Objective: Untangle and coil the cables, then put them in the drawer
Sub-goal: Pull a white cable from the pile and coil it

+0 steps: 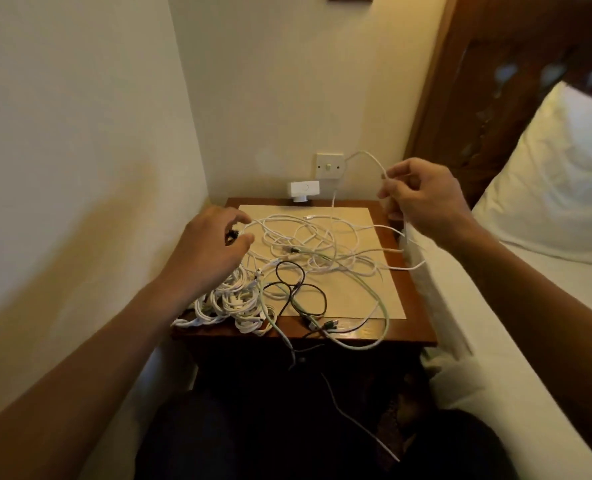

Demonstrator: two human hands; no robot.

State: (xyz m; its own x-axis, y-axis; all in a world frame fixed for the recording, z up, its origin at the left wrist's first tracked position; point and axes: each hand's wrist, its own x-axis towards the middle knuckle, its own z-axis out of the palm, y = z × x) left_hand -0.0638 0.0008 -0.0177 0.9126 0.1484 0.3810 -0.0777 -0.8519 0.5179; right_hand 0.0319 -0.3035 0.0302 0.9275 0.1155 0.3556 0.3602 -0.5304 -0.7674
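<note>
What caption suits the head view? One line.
Left hand and right hand hold white cables over a tangle on the table.

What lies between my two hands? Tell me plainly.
In the head view, a loose tangle of white cables spreads over the beige mat between the left hand and the right hand.

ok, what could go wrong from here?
1. The right hand lifts a white cable that runs into the tangle the left hand pinches; pulling may tighten knots.
2. Coils sit at the table edge; dragged strands could sweep them off.
</note>
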